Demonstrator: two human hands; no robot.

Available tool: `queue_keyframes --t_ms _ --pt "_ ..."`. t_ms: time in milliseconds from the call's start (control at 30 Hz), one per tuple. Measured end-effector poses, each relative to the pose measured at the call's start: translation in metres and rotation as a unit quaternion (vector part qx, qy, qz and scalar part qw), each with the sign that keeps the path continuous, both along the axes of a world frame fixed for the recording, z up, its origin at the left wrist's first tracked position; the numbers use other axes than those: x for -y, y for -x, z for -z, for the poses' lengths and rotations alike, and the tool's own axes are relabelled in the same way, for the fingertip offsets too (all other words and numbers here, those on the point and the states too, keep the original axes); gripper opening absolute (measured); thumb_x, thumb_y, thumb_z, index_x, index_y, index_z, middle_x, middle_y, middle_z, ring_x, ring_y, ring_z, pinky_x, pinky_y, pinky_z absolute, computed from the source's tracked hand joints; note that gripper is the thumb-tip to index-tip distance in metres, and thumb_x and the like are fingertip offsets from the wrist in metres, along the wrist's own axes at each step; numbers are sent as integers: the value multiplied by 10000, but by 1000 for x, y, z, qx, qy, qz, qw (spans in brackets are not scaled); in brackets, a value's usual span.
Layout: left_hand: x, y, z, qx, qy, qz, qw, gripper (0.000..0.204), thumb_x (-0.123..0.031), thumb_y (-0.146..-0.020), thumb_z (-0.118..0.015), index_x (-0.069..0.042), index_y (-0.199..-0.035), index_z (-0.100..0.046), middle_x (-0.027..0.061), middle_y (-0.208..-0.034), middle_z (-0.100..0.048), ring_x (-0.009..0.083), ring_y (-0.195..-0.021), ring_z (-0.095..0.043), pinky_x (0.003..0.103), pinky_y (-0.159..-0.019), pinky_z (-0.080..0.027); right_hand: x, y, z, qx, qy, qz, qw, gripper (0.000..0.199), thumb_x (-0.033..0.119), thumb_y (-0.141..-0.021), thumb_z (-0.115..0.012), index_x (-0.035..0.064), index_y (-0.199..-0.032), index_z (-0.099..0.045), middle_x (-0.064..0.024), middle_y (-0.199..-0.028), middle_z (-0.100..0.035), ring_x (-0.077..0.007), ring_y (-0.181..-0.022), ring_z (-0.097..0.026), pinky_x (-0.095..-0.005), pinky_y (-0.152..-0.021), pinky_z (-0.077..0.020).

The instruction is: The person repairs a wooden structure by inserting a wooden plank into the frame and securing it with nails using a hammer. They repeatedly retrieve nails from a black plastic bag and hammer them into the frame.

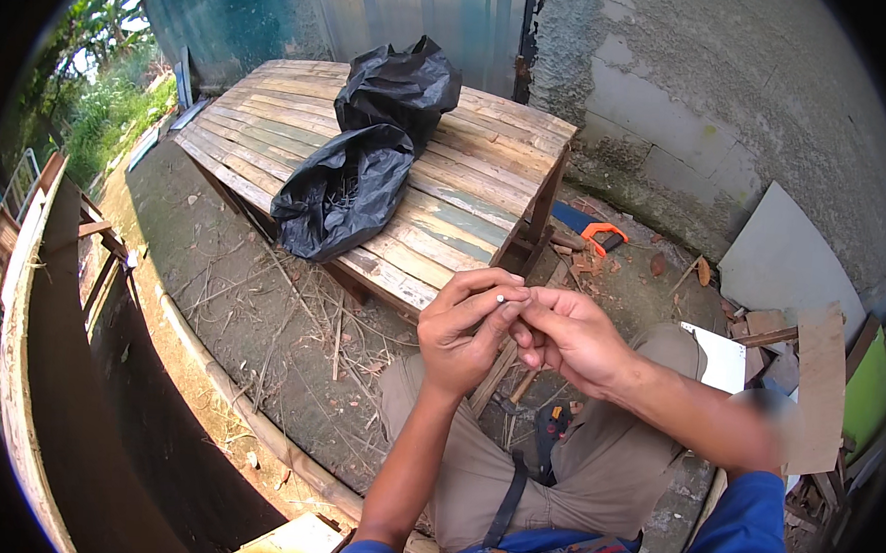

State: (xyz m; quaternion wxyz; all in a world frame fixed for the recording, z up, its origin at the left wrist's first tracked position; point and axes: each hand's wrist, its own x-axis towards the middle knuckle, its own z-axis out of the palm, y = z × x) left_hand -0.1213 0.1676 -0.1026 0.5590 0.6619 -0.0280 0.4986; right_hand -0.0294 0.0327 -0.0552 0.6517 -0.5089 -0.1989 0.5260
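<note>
Over my lap my left hand (463,328) and my right hand (572,335) meet, fingers pinched together. Between the left thumb and fingers shows the pale, round end of a small thin thing (500,299); its kind is too small to tell, and the rest is hidden by fingers. The right fingertips press close beside it, and what they grip is hidden. Beyond my hands, a black plastic bag (296,204) lies open on the slatted wooden table (467,193), with several thin greyish pieces inside. A second black bag (403,84) stands behind it.
A handsaw (605,235) with an orange handle lies right of the table. A black-and-orange tool (554,423) is between my legs. Scrap boards (818,386) lean at the right by the block wall (664,78). Dry twigs litter the ground; a long wooden edge (21,304) rises at left.
</note>
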Motion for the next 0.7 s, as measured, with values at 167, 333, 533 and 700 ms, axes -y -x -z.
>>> queue_keyframes --t_ms 167,333,533,700 --pt "0 11 17 -43 93 -60 993 185 -95 -993 -623 59 -966 -722 136 -919 -725 219 -848 -686 309 -780 -530 29 -72 -3 400 82 -138 902 447 438 -1039 -600 -1 -1060 -684 -70 -875 -697 -124 -735 -673 -287 -653 -525" --pt "2 8 50 -118 -109 -179 971 144 -80 -971 -611 23 -937 -706 135 -883 -698 261 -832 -655 345 -775 -505 41 -178 81 390 206 -110 891 544 506 -980 -666 -30 -1074 -677 -123 -901 -699 -197 -912 -691 -358 -782 -544" --pt "4 -8 59 -170 -141 -304 927 171 -96 -996 -565 10 -915 -672 143 -887 -682 288 -858 -628 372 -812 -485 -26 -309 199 418 209 105 878 1203 686 -718 -828 -81 -1491 -316 -285 -1364 -539 -347 -1259 -579 -424 -1044 -487" --pt "6 -30 66 -117 44 -395 910 276 -171 -1084 -488 29 -942 -615 77 -846 -588 108 -737 -530 244 -649 -417 -102 -377 240 481 22 123 868 1174 380 -650 -967 -60 -1507 -296 -253 -1448 -500 -321 -1349 -511 -424 -1122 -432"
